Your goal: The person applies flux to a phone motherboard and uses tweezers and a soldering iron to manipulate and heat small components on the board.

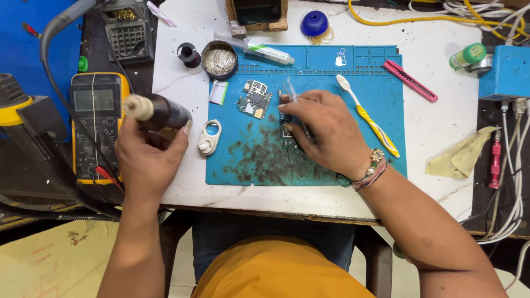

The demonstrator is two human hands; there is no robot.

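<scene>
My left hand (146,160) grips a dark brown bottle (160,112) with a pale cap, held on its side over the table's left edge, beside a yellow multimeter (96,124). My right hand (326,132) rests on the blue work mat (381,94) and pinches metal tweezers (292,94) against a small circuit board (287,138), which my fingers mostly cover. Another circuit board (254,99) lies just left of that hand. Dark smears stain the mat below it.
A yellow and white toothbrush (370,116), a pink cutter (411,81), a white ring part (210,137), a round tin (219,59), a tube (270,52), a blue cap (314,23), a yellowish cloth (461,157) and cables (513,165) at the right.
</scene>
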